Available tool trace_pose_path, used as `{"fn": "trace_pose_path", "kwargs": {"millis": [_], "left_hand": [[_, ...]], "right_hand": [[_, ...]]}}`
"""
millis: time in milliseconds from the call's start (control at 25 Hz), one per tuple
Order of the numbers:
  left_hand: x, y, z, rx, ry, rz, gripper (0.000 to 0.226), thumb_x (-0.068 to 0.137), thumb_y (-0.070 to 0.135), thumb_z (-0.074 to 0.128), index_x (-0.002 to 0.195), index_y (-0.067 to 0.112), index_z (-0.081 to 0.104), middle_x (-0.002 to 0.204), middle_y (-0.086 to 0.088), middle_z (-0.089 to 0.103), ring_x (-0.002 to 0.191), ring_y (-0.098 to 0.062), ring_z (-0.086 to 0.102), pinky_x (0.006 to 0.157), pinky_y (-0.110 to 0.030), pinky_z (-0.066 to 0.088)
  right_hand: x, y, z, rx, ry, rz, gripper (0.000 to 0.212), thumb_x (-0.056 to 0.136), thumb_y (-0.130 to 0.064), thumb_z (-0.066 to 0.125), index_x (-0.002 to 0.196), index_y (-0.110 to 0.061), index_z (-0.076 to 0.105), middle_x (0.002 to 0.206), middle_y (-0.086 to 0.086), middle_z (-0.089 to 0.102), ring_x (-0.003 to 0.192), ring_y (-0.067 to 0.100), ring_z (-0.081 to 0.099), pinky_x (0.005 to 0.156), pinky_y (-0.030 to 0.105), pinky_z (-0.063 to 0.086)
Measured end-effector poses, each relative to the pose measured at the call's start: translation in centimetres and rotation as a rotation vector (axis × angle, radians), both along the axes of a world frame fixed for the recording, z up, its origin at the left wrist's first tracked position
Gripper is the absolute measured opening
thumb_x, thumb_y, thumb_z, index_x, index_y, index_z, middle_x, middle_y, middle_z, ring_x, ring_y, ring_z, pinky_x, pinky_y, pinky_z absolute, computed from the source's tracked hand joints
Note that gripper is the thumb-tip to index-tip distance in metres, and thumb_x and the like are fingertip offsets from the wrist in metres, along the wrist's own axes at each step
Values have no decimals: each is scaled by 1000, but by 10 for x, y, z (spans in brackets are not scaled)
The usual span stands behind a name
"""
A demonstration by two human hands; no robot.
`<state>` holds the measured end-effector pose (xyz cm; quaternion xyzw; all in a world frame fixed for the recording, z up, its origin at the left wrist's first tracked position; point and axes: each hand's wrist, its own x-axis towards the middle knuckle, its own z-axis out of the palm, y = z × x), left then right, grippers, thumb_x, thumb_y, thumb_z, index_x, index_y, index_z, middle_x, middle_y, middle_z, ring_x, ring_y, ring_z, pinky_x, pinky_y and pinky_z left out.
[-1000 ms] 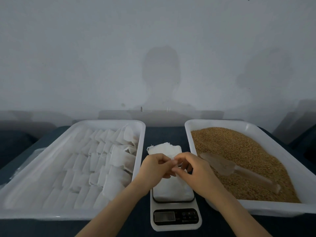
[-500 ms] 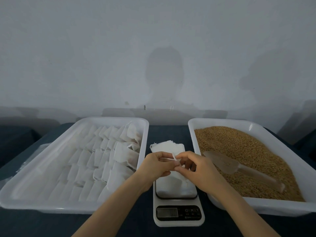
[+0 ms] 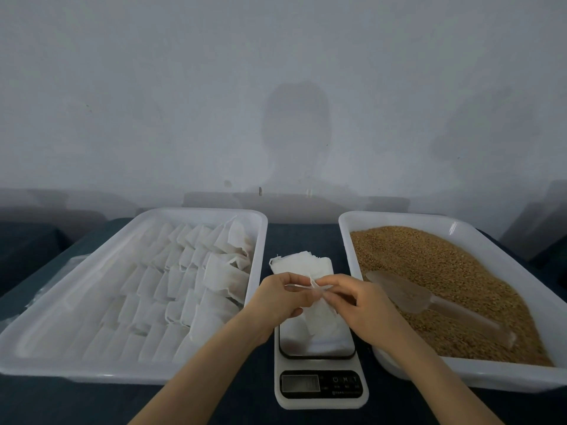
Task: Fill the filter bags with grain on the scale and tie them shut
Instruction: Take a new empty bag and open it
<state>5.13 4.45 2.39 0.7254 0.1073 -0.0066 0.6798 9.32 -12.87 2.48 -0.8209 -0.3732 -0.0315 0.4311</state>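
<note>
- A white left tray (image 3: 132, 368) was recorded at the left, holding rows of white bags (image 3: 171, 283) laid overlapping. Their contents could not be told.
- The left hand (image 3: 276, 302) was found over the far end of the scale, its thumb and forefinger curled close and pinching a thin string (image 3: 299, 285) at the neck of the filter bag.
- The filter bag (image 3: 320, 323) was observed lying on the scale platform, below and between the two hands. Its long axis ran near to far. The gathered neck was at the far end, raised to the fingertips, and the base was turned toward the display. Whether grain was inside could not be told.
- A loose stack of flat bags (image 3: 299, 262) was noted on the dark table (image 3: 303, 237) just beyond the scale.
- The scale (image 3: 320, 391) was seated between the two trays. Its reading was too small to make out.
- The right hand (image 3: 359, 305) was found with its fingers curled narrow, pinching the bag's neck beside the left fingertips.
- The right tray (image 3: 491, 375) was filled with brown grain (image 3: 445, 265). A translucent scoop (image 3: 405, 291) was lying on it, bowl toward the scale.
</note>
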Motion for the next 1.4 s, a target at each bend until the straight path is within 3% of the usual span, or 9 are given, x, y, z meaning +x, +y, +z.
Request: {"fn": "trace_pose_path", "kwargs": {"millis": [80, 240, 360, 560, 800, 1000, 1160, 1320, 1400], "left_hand": [[1, -1, 1, 21, 11, 7, 24, 80, 22, 77, 100, 19, 64, 87, 1, 70, 78, -6, 66, 63, -15, 50], [1, -2, 2, 0, 30, 0, 27, 82, 18, 74, 105, 19, 60, 94, -4, 69, 81, -8, 67, 65, -17, 50], [0, -2, 3, -5, 0, 5, 29, 81, 18, 74, 105, 19, 57, 89, -3, 69, 80, -9, 66, 65, -18, 50], [-2, -5, 3, 194, -147, -85, 27, 82, 17, 73, 99, 25, 53, 64, 13, 65, 59, 4, 58, 57, -9, 43], [-6, -9, 1, 335, -385, -160, 39, 80, 12, 75, 104, 33, 52, 68, 13, 66, 64, 1, 59, 64, -8, 43], [-3, -6, 4, 383, -469, -2, 27, 86, 22, 70, 104, 37, 57, 90, 18, 66, 86, 1, 59, 72, -10, 43], [7, 7, 10, 286, -226, 211, 33, 99, 29, 51, 131, 27, 47, 123, 15, 53, 112, -4, 49, 91, -21, 38], [11, 10, 7, 317, -77, 64, 32, 96, 21, 57, 127, 16, 53, 100, 6, 69, 96, -14, 65, 96, -37, 51], [12, 11, 4, 315, -119, 87, 26, 93, 16, 61, 119, 15, 59, 96, 1, 72, 91, -15, 68, 93, -36, 53]], "right_hand": [[-1, 0, 0, 1, -20, -59, 31, 90, -17, 60, 96, -48, 54, 74, -18, 68, 70, 0, 63, 62, 14, 48], [-1, -2, -1, -8, -86, -141, 24, 90, -14, 58, 82, -36, 53, 66, -8, 63, 59, 6, 59, 54, 19, 46], [-2, 0, -1, -71, -193, -75, 28, 87, 0, 58, 92, -24, 72, 74, -22, 60, 66, -4, 57, 62, 9, 42], [0, 3, -1, -111, -178, -90, 16, 86, -2, 60, 86, -11, 73, 82, -7, 64, 75, 4, 59, 67, 16, 45], [5, 1, -1, -132, -109, -117, 13, 84, -7, 65, 77, -2, 74, 82, 4, 66, 72, 10, 59, 62, 15, 41], [1, -1, 4, 40, 60, -155, 18, 85, -7, 65, 78, -20, 75, 80, -7, 65, 69, -2, 58, 61, 7, 40], [2, -5, 7, 159, 175, -211, 34, 87, -5, 60, 70, -34, 67, 70, -13, 67, 66, -5, 59, 59, 8, 42], [1, -6, 9, 193, 213, -199, 20, 90, -12, 60, 92, -26, 75, 79, -13, 72, 74, 1, 65, 64, 13, 49], [1, -5, 7, 189, 236, -178, 16, 90, -23, 60, 86, -27, 76, 72, -5, 71, 62, 10, 62, 57, 16, 45]]}}
